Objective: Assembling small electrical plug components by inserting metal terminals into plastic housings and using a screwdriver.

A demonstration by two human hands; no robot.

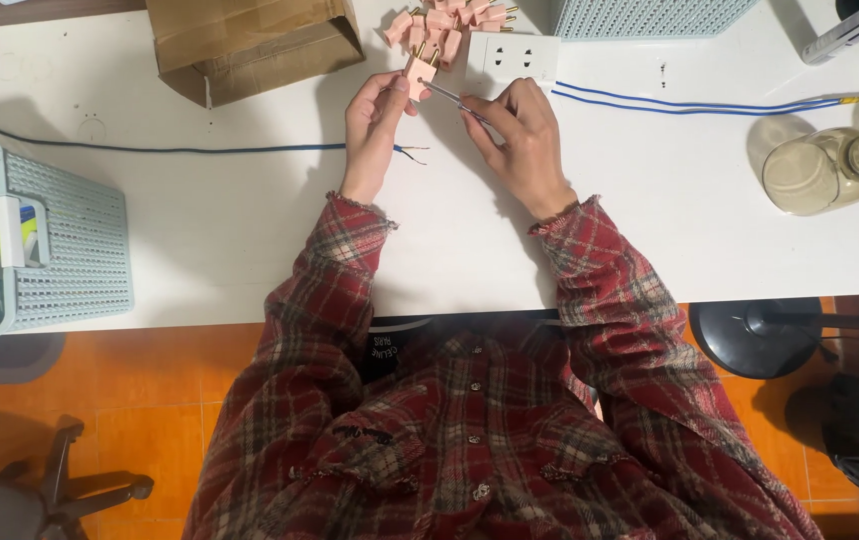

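The person wears a long-sleeved shirt of red plaid, crossed with cream, grey and dark lines. The cloth looks soft and a little fuzzy. Both cuffs are frayed along the edge and end at the wrists, leaving the left hand (375,125) and the right hand (520,140) bare. A row of small, pale, shiny buttons runs down the middle of the front. At the neck, a dark inner label with light lettering shows.
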